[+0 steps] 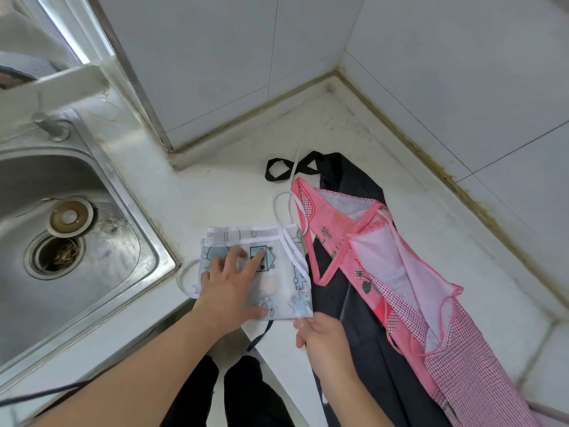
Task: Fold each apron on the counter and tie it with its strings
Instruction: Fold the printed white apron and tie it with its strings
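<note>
A white apron (pixel 286 272) with blue cartoon prints lies folded into a small rectangle near the counter's front edge. My left hand (pixel 229 285) presses flat on it with fingers spread. My right hand (pixel 320 337) pinches the folded apron's near right corner at the counter edge. White strings (pixel 284 211) loop out behind the fold, and another loop shows at its left. A pink checked apron (pixel 400 272) lies spread to the right, on top of a black apron (pixel 354 318) whose black strap (pixel 277 169) loops at the back.
A steel sink (pixel 70 241) with an open drain and a strainer plug sits to the left, its faucet base (pixel 50 126) behind it. Tiled walls (pixel 431 72) close the counter's (pixel 234 192) back corner. The black and pink aprons hang over the front edge.
</note>
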A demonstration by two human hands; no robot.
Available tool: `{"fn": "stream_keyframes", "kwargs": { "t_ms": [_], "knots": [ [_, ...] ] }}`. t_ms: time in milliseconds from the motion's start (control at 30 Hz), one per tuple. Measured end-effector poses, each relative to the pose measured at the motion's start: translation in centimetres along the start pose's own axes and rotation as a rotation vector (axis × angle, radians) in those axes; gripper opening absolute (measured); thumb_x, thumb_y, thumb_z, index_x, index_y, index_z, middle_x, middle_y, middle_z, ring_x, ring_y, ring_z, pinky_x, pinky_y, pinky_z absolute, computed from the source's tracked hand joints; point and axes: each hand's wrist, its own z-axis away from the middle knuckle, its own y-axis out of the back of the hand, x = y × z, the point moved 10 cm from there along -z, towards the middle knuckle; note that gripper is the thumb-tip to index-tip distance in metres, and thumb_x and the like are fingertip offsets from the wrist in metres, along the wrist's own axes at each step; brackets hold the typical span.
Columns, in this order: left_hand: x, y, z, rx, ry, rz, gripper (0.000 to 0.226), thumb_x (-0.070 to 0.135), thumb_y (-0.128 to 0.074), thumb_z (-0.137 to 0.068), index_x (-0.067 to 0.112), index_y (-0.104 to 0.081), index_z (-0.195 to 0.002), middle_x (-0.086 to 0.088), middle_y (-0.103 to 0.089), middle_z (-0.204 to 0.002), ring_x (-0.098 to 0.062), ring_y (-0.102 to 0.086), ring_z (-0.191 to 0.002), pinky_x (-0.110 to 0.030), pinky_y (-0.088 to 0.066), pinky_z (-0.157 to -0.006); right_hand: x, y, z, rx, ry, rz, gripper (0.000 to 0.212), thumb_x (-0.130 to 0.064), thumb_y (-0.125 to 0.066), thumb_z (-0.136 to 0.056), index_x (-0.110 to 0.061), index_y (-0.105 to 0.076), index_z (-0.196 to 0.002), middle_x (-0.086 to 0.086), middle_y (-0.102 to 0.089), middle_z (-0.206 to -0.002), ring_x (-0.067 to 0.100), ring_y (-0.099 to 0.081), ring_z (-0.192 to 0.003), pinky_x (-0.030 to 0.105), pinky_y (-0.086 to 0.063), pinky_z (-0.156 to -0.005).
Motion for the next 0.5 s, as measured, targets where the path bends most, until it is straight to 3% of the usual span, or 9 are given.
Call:
{"fn": "stream_keyframes", "kwargs": {
  "t_ms": [167,233,300,367,500],
  "knots": [
    [0.0,0.1,-0.7,-0.03,0.01,-0.027,0.131,0.077,-0.076,-0.064,0.046,0.006,-0.161,0.004,-0.017,-0.148,-0.029,-0.033,-0.126,-0.047,-0.038,-0.11,2.4,-0.5,1.8,-0.173,-0.141,0.034,0.017,-0.002,-0.051,-0.091,-0.003,-0.065,-0.081,0.014,-0.075,-0.071,0.02,-0.05,-0.045,0.026,-0.034,-0.044],
    [0.1,0.3,-0.9,-0.047,0.011,-0.042,0.134,0.077,-0.076,-0.063,0.044,0.008,-0.161,0.004,-0.017,-0.146,-0.029,-0.034,-0.123,-0.046,-0.041,-0.107,2.4,-0.3,1.9,-0.218,-0.155,0.143,0.022,-0.003,-0.044,-0.087,-0.003,-0.065,-0.08,0.013,-0.076,-0.071,0.025,-0.061,-0.048,0.03,-0.043,-0.045],
    [0.2,0.3,-1.2,-0.066,0.015,-0.054,0.136,0.077,-0.077,-0.062,0.044,0.011,-0.16,0.003,-0.017,-0.145,-0.029,-0.034,-0.122,-0.046,-0.042,-0.106,0.8,1.0,1.5,-0.177,-0.063,0.385,0.024,-0.015,-0.044,-0.083,-0.011,-0.067,-0.077,0.005,-0.075,-0.07,0.023,-0.07,-0.059,0.037,-0.056,-0.056],
    [0.2,0.3,-1.4,-0.085,0.015,-0.054,0.138,0.076,-0.078,-0.061,0.044,0.013,-0.16,0.004,-0.017,-0.144,-0.029,-0.034,-0.123,-0.046,-0.044,-0.105,-2.0,2.7,0.6,-0.052,0.051,0.522,0.018,-0.024,-0.048,-0.08,-0.018,-0.065,-0.081,-0.003,-0.073,-0.075,0.018,-0.069,-0.07,0.037,-0.058,-0.064],
    [0.2,0.1,-1.6,-0.106,-0.003,-0.029,0.136,0.077,-0.075,-0.06,0.046,0.012,-0.159,0.005,-0.017,-0.142,-0.028,-0.034,-0.123,-0.046,-0.044,-0.104,-6.5,2.1,-1.1,-0.009,0.133,0.279,0.012,-0.035,-0.061,-0.09,-0.03,-0.06,-0.101,-0.011,-0.07,-0.092,0.01,-0.067,-0.084,0.035,-0.055,-0.073]
  ]
}}
